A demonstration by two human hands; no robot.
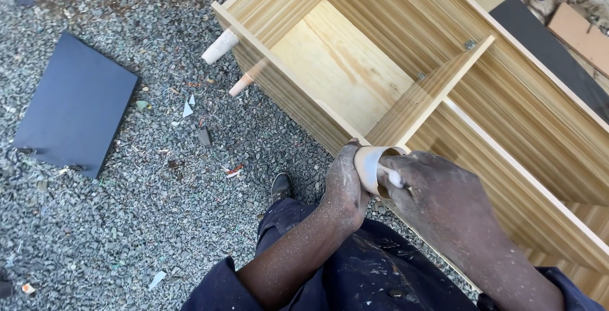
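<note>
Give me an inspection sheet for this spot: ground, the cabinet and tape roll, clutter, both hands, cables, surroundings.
Surface: grey gravel, littered with chips.
Job's things: open wooden cabinet with a divider; roll of edge tape at its front edge.
Clutter: dark board lying flat; two pale round legs sticking out beside the cabinet; scraps.
Grippers: left hand grips the roll; right hand touches the roll from the other side.
Cables: nothing seen.
Surroundings: cardboard pieces beyond the cabinet; a shoe on the gravel.

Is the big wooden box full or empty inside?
Empty where it shows. The wooden box lies open towards the camera; its bare back panel shows in the big compartment, nothing inside. Both hands, left hand and right hand, are at its edge.
</note>
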